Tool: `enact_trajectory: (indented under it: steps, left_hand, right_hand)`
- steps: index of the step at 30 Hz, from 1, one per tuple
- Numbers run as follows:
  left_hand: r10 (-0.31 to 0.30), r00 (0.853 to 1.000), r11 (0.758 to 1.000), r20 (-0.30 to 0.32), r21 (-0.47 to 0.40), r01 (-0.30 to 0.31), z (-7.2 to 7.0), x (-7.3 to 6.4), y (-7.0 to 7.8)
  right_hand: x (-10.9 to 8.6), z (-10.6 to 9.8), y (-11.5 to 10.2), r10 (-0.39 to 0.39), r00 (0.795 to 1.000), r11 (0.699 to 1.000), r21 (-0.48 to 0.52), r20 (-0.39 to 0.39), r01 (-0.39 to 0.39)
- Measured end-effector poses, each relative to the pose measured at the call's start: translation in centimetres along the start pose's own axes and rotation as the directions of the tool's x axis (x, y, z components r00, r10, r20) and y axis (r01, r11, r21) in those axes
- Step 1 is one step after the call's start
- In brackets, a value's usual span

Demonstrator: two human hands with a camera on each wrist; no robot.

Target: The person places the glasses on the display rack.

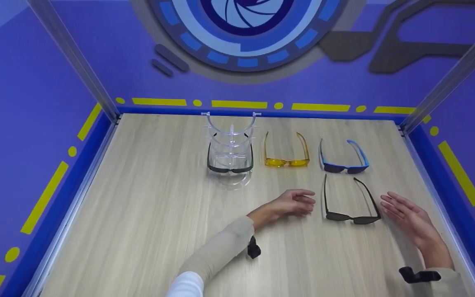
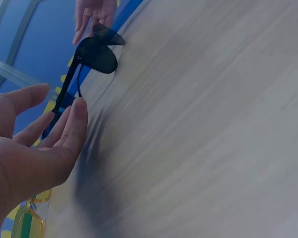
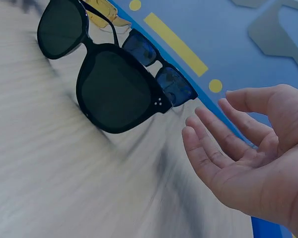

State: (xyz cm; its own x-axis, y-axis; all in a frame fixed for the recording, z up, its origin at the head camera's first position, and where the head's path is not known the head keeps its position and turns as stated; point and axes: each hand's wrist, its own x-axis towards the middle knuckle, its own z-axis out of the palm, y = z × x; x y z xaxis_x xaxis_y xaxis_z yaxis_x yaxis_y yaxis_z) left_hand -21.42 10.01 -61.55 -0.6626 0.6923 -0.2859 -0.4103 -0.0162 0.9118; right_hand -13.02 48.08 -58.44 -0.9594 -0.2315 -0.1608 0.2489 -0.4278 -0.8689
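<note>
Black sunglasses (image 1: 363, 220) stand on the table with their temples unfolded and pointing to the back wall; their dark lenses (image 3: 114, 89) fill much of the right wrist view. My left hand (image 1: 290, 203) is just left of them, its fingers loosely bent and holding nothing. On their other side my right hand (image 1: 410, 218) hovers near the right hinge, fingers extended and apart from the frame. Behind them are blue-framed sunglasses (image 1: 346, 169) and yellow glasses (image 1: 287, 163), both with unfolded temples.
A clear tiered display stand (image 1: 232, 144) stands at the back centre, with a dark pair of glasses (image 1: 230, 170) on its lower part. Blue panels (image 1: 35, 123) and metal rails (image 1: 447, 222) border the wooden table (image 1: 138, 206).
</note>
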Motion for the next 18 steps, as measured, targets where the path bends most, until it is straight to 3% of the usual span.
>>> enact_trajectory:
  steps: [7, 12, 15, 18]
  left_hand:
    - [-0.008, 0.998, 1.000, -0.055, -0.029, 0.007, 1.8, 1.7, -0.3]
    - [-0.008, 0.995, 1.000, -0.097, -0.017, 0.006, 3.2, 2.9, -0.6]
    - [-0.008, 0.993, 1.000, -0.118, -0.017, 0.006, 3.9, 3.5, -0.8]
    - [-0.005, 0.991, 0.999, -0.131, -0.046, -0.001, 4.4, 3.8, -0.8]
  right_hand:
    - [-0.1, -0.3, 1.2, 0.016, 0.995, 1.000, -0.021, 0.096, -0.014]
    - [0.1, -0.1, 1.6, 0.070, 0.997, 0.995, -0.074, 0.032, -0.067]
    - [0.2, 0.1, 2.0, 0.082, 0.997, 0.996, -0.041, 0.013, -0.081]
    - [0.2, 0.2, 2.3, 0.081, 0.996, 0.997, 0.017, 0.044, -0.082]
